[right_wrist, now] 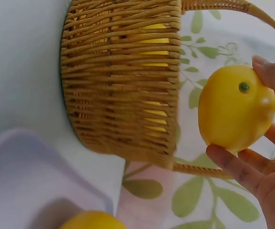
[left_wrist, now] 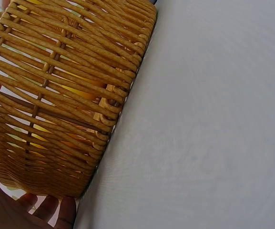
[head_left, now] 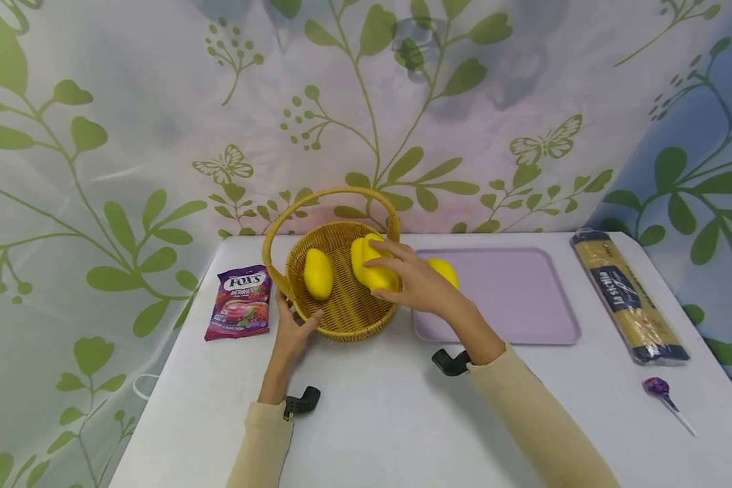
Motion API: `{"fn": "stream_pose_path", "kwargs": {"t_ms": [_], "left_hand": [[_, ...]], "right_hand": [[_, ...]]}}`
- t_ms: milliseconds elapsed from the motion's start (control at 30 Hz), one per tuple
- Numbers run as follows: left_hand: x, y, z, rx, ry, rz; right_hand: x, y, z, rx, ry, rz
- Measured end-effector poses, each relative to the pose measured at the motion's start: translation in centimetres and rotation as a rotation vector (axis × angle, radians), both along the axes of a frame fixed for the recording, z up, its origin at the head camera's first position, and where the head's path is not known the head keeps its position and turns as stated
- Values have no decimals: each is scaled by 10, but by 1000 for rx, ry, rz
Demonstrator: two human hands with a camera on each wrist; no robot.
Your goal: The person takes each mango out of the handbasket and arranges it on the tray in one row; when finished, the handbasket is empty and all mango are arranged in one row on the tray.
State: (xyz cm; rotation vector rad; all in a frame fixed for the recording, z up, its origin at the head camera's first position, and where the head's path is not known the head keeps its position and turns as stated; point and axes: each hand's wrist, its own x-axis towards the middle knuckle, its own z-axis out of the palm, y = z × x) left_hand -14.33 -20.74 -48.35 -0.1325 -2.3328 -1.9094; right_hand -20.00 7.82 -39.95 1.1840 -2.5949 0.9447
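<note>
My right hand (head_left: 411,274) holds a yellow mango (right_wrist: 230,109) with a small green stem spot above the wicker basket (head_left: 356,332), thumb and fingertips round its sides. Inside the basket, a mango (head_left: 318,274) lies at the left; more yellow shows beneath the right hand, where overlap hides how the fruit lies. My left hand (head_left: 291,335) grips the basket's outer left wall, below the handle's base; its fingertips (left_wrist: 66,212) show against the weave in the left wrist view. Partly behind my right hand, another mango (head_left: 444,271) rests on the lilac tray (head_left: 512,332).
Left of the basket lies a purple Fox's Berries candy bag (head_left: 240,303). A pasta packet (head_left: 628,295) lies at the table's right side, with a purple-wrapped lollipop (head_left: 659,390) in front. The basket's tall handle (head_left: 326,193) arches up. A leaf-patterned curtain (head_left: 372,102) hangs behind the white table (head_left: 372,420).
</note>
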Motion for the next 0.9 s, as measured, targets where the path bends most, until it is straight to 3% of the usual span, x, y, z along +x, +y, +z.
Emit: {"fn": "stream_pose_path", "kwargs": {"t_ms": [200, 433, 900], "left_hand": [[2, 0, 0, 1, 11, -4], [0, 1, 1, -2, 16, -2], [-1, -1, -1, 13, -6, -3]], "right_hand": [[17, 21, 7, -12, 81, 2], [33, 51, 12, -64, 108, -32], [27, 104, 3, -69, 154, -153]]}}
